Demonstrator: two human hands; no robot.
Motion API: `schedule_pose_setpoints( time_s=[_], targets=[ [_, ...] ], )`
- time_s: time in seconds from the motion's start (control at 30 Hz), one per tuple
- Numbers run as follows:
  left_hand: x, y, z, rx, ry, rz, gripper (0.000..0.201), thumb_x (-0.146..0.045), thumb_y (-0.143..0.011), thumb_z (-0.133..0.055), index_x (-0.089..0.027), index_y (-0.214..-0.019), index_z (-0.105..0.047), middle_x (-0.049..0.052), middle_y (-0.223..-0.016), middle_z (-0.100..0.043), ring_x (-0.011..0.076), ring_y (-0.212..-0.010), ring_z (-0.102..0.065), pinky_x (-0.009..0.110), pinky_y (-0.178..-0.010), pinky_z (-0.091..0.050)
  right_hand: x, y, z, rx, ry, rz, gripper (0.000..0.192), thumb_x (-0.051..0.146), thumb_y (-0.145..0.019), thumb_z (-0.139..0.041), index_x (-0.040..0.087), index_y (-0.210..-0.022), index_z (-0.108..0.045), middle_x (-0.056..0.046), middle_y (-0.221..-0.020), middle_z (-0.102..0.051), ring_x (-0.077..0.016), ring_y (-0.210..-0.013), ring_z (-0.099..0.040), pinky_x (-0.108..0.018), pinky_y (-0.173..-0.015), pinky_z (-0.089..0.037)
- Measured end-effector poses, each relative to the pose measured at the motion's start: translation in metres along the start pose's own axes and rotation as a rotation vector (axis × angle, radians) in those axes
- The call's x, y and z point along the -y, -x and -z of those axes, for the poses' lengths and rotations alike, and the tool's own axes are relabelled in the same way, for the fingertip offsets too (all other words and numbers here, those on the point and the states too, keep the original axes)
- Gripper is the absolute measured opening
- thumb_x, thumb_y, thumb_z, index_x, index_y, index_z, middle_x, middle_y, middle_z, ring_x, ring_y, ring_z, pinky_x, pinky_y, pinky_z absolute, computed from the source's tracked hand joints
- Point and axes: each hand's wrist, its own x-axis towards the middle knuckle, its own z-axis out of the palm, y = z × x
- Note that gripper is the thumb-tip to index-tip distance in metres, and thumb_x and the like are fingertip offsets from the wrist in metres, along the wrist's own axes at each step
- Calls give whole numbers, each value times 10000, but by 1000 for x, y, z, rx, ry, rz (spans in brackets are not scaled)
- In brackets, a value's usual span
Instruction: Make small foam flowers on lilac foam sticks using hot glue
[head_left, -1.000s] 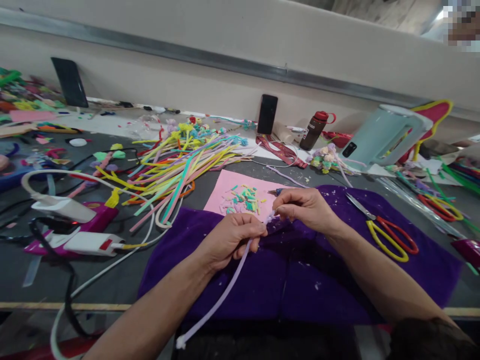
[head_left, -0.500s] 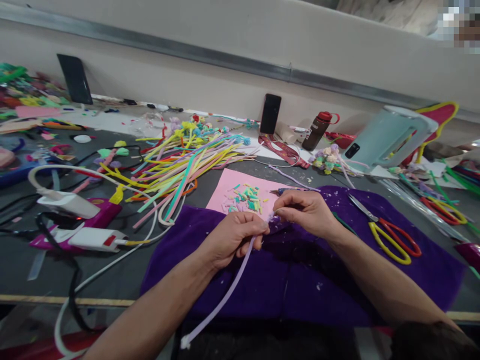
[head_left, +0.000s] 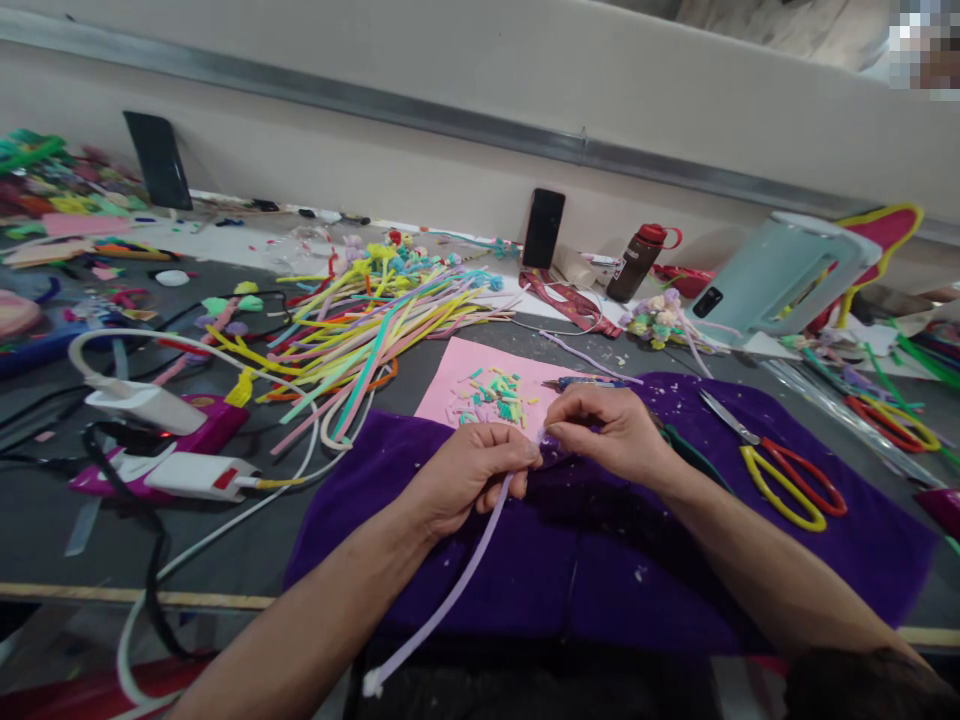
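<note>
A long lilac pipe cleaner (head_left: 469,575) hangs from my left hand (head_left: 480,470), whose thumb and fingers are closed on it near its upper end. The lower end, with a whitish tip, curves down past the table edge. Right beside it, my right hand (head_left: 600,425) pinches at the pipe cleaner's upper end, mostly hidden by the fingertips. Beneath both hands lies a purple cloth (head_left: 450,520). Just behind them a pink sheet (head_left: 442,375) carries small cut pieces (head_left: 499,395) in green, yellow and lilac. A pen-like blue tool (head_left: 585,381) lies behind my right hand.
Scissors (head_left: 772,460) with red and yellow handles lie right on the cloth. Colourful pipe cleaners (head_left: 390,330) are heaped at back left. A power strip (head_left: 165,450) with cables sits left. Behind stand a phone (head_left: 543,228), a bottle (head_left: 637,265) and a light-blue jug (head_left: 780,275).
The view has shifted slightly. My right fingers have moved a little at the pipe cleaner's upper end, covering more of it. My left hand keeps its grip.
</note>
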Motion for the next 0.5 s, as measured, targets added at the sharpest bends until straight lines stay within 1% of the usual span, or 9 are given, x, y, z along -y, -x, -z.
schedule_pose_setpoints(
  time_s=[0.23, 0.37, 0.43, 0.5],
  targets=[
    [1, 0, 0, 3, -9, -15, 181, -287, -713, -613, -113, -665, -598, -19, -433, -544, 7, -268, -338, 122, -279, -178, -1, -1, 2, 31, 16, 34, 97, 195, -770, -564, 157, -728, -643, -13, -684, -612, -94, -573, -540, -208, -528, -410],
    [0, 1, 0, 5, -9, -12, 189, -295, -708, -621, -113, -663, -598, -20, -432, -544, 8, -268, -338, 125, -279, -174, -2, -1, 5, 51, 16, 82, 126, 232, -790, -569, 170, -765, -676, -17, -663, -630, -109, -582, -563, -231, -561, -438],
    [-1, 1, 0, 9, 7, -6, 189, -296, -713, -619, -114, -665, -601, -20, -432, -546, 9, -266, -341, 126, -278, -175, -2, 0, 7, 39, -56, 56, 159, 266, -810, -557, 178, -822, -689, -19, -672, -644, -107, -555, -572, -235, -539, -454],
    [-2, 1, 1, 16, 43, -2, 189, -296, -717, -616, -112, -673, -607, -16, -434, -552, 11, -264, -344, 129, -277, -177, -2, 0, 9, -15, -178, -28, 202, 300, -830, -533, 184, -889, -686, -26, -730, -664, -98, -518, -574, -225, -479, -457]
  ],
)
